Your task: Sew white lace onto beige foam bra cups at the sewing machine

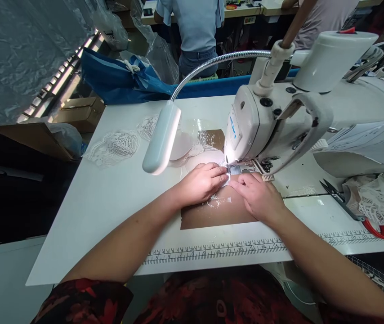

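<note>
Under the head of a white sewing machine (pixel 246 130), both my hands rest on pale fabric (pixel 205 159) lit by the lamp. My left hand (pixel 203 182) presses the fabric edge just left of the needle area, fingers together. My right hand (pixel 261 195) has its fingers curled at the same edge, thumb toward my left hand. Beneath them lies a brown, shiny sheet (pixel 219 211) on the white table. The needle itself is too small to make out.
White lace pieces (pixel 114 147) lie left on the table (pixel 97 207). A lamp (pixel 162 137) hangs over the middle. Scissors (pixel 342 200) and more lace (pixel 379 204) lie right. A printed ruler (pixel 212 251) runs along the front edge. A person (pixel 195 27) sits beyond.
</note>
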Motion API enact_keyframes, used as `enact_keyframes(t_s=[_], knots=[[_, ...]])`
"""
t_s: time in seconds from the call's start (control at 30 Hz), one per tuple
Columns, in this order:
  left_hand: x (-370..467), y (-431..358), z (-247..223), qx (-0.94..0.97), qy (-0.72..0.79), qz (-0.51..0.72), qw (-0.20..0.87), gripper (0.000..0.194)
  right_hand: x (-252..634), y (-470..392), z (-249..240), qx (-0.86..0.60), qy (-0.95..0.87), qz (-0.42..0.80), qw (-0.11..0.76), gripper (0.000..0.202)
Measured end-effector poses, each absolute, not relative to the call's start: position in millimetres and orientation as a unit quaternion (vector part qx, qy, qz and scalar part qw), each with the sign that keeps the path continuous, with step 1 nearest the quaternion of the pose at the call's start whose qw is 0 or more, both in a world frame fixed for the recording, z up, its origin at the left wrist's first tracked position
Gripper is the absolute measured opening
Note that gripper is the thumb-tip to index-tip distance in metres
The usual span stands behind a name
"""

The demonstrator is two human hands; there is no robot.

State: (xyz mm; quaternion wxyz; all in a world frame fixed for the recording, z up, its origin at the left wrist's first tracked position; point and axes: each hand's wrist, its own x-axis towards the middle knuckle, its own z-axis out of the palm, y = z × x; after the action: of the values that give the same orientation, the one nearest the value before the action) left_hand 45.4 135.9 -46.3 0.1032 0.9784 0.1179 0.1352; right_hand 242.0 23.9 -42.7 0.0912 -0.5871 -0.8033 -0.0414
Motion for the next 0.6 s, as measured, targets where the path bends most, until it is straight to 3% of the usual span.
enact_keyframes(t_s=[0.2,0.6], knots=[[46.8,141.3,-46.6,0.977,0.127,0.145,0.094,0.034,236.4,26.5,-41.5,-0.64,-0.765,-0.026,0.061,0.052],[47.0,144.1,-42.5,0.975,0.166,0.129,0.066,0.036,244.0,25.2,-47.4,-0.636,-0.763,-0.005,0.116,0.051]])
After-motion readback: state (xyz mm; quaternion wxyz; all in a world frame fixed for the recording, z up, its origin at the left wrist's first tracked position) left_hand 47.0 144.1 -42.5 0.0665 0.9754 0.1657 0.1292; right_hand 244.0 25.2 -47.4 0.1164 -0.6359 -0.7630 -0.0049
